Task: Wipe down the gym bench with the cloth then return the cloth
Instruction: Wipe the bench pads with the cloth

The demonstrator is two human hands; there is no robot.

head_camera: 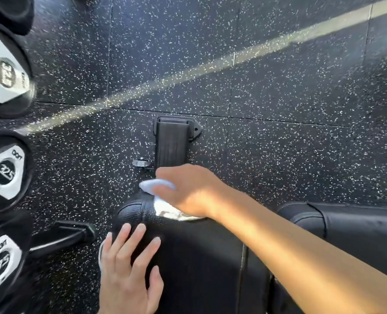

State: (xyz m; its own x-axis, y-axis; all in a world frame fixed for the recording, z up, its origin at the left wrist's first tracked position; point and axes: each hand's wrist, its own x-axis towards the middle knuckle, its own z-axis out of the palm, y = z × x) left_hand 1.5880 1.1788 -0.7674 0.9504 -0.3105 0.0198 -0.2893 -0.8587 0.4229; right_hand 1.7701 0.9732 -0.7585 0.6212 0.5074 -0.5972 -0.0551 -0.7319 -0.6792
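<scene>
Right hand [188,191], centre of frame, is pressed palm-down on a pale blue cloth [153,185] at the far end of the bench pad [199,252]. Fingers are loosely curled over the bunched cloth; it pokes out past the fingertips on the left and shows bright under the palm. The hand is motion-blurred, so I can't tell exact finger placement. Left hand [126,270], lower left, lies flat and fully open on the pad's near-left edge with fingers spread. It holds nothing and looks to be bracing.

Cloth: light, soft, limp, probably microfibre. It will bunch and fold under the palm rather than slide flat. Best grip is a wad under the whole palm with fingers wrapped over the front edge. No weight and not fragile. The risk is it rolling up and losing contact area.

Bench: black vinyl-type upholstery with a fine grain, rounded corners and a stitched seam running across the pad. Firm padding, low friction, should wipe easily. The seam groove probably needs extra pressure.

A second black padded piece [346,225] sits at right. A ribbed black frame foot [172,143] is just above the hand. The floor [278,87] is black rubber tile with white flecks and a sunlit stripe. Round dumbbell ends [5,168] with grey caps run down the left edge.

Judgement: wiping is mid-way; the cloth's return is not yet due.
</scene>
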